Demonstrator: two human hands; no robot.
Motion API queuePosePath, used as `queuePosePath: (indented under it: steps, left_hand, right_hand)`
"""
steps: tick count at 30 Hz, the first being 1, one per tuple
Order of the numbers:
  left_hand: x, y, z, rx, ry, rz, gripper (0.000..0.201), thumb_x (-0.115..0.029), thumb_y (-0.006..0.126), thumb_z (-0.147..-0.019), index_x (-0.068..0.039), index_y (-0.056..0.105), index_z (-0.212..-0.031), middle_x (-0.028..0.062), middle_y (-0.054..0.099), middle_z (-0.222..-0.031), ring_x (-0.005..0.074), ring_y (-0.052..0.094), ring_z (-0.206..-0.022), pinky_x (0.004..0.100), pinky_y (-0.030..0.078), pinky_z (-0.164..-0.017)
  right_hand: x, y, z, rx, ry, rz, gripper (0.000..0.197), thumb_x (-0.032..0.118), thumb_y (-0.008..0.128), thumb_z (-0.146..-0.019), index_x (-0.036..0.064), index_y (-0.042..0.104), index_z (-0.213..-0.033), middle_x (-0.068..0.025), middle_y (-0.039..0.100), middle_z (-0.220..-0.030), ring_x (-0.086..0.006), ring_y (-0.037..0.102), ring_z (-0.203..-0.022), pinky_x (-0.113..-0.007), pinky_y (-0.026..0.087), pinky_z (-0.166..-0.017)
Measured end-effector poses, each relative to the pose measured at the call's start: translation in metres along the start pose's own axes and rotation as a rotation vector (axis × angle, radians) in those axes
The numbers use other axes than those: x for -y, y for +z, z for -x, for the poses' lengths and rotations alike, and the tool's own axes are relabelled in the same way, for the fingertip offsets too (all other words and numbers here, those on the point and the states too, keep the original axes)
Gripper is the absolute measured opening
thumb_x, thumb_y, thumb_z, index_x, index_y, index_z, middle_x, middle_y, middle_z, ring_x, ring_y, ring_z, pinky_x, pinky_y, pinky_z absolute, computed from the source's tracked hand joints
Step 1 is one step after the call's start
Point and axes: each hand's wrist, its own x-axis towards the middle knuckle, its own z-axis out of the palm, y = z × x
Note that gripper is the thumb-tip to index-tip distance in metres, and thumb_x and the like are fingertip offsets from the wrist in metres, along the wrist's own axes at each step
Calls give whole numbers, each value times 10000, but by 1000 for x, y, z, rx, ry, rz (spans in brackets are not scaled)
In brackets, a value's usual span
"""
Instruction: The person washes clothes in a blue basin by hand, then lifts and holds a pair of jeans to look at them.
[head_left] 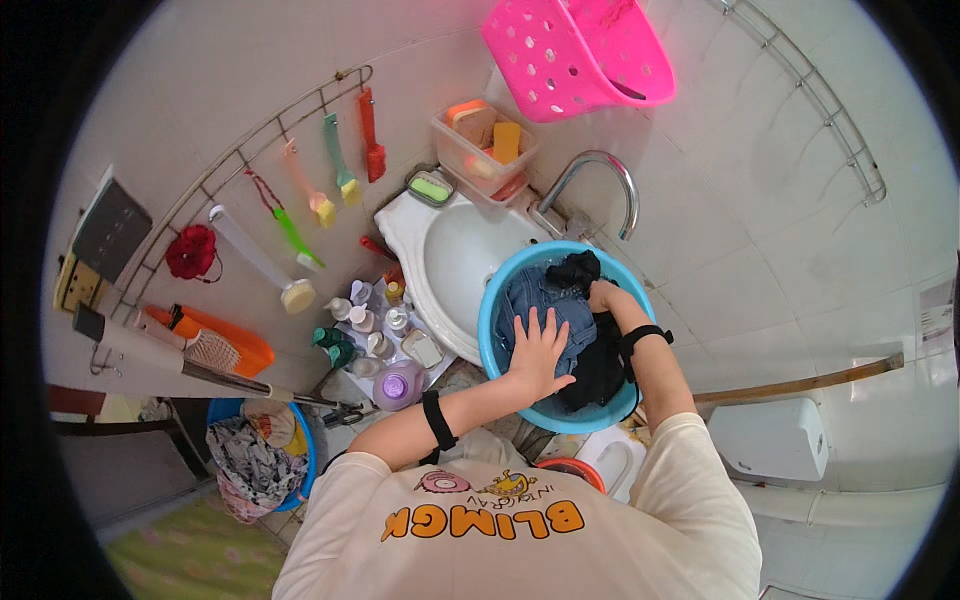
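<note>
Two hands are at the blue basin (575,427), right of centre in the frame. The clothes being handled lie inside it: a denim garment (530,298) toward the left and black cloth (597,370) toward the right.

The left hand (537,352) is palm-down over the denim, fingers spread. Its grip is wide and closed round nothing, a posture suited to pressing or steadying; how firmly it bears down cannot be told. The right hand (602,297) reaches in at the basin's upper right, fingers sunk among dark fabric. That grip is concealed, so a hold on the cloth cannot be confirmed.

The basin overlaps the right side of the white sink (395,215), near the tap (625,190), probably to keep water and drain close (what carries its weight is hidden). Its raised wall presumably contains the clothes and any splash.

A clear tub (470,163) with sponges (506,142) stands at the sink's far end, upper centre. Brushes (297,296) hang from a wire rail (240,150), upper left, apparently so they drain and stay within reach. Bottles (398,385) are grouped left of the sink, likely for similar convenience. A second blue tub (313,440) of fabrics stands well apart, lower left.
</note>
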Motion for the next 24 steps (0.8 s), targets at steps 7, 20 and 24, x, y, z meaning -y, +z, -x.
queuePosePath:
  steps: [7, 20, 24]
  left_hand:
    - [5, 8, 5, -22, 15, -5, 909, -652, 482, -762, -59, 239, -1407, 246, 207, -1428, 468, 208, -1291, 606, 198, -1013]
    - [4, 8, 0, 2, 51, 10, 927, -667, 466, -764, -54, 217, -1414, 249, 218, -1424, 479, 211, -1288, 614, 208, -1006]
    - [3, 5, -2, -1, 55, 0, 930, -663, 475, -760, -49, 223, -1411, 255, 219, -1420, 485, 219, -1281, 615, 209, -1005]
  right_hand:
    - [26, -44, 60, -298, -61, 145, 499, 159, 626, -714, 62, 540, -1196, -174, 536, -1159, -351, 496, -1105, -396, 472, -860]
    - [31, -45, 73, -732, -340, -349, 315, 57, 551, -678, 71, 625, -983, -200, 628, -906, -363, 588, -888, -457, 458, -794]
    - [-17, -64, 124, -899, -146, -855, 325, 112, 607, -732, 56, 582, -1051, -218, 622, -947, -351, 604, -907, -392, 469, -801]
